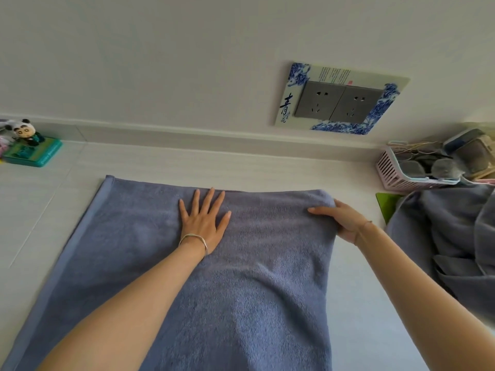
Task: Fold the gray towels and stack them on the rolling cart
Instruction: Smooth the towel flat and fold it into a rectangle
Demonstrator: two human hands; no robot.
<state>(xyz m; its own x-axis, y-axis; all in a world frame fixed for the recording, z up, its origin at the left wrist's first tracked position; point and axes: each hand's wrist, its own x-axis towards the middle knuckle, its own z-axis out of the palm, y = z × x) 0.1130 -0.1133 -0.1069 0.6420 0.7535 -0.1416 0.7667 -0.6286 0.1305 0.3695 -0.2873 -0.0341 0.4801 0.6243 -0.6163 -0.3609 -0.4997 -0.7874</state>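
Note:
A blue-gray towel (254,277) lies spread flat on the white counter (361,303), folded over along its right side. My left hand (205,223) presses flat on the towel near its far edge, fingers straight and spread. My right hand (340,218) grips the towel's far right folded corner, thumb on top and fingers curled under the edge. A heap of unfolded gray towels (450,242) sits at the right edge of the view. The rolling cart is out of view.
A pink slatted basket (401,175) holding small items stands at the back right, with a green mat corner (385,204) beside it. A panda figure on a teal box (29,148) is at the back left. A double wall socket (337,103) sits above the counter.

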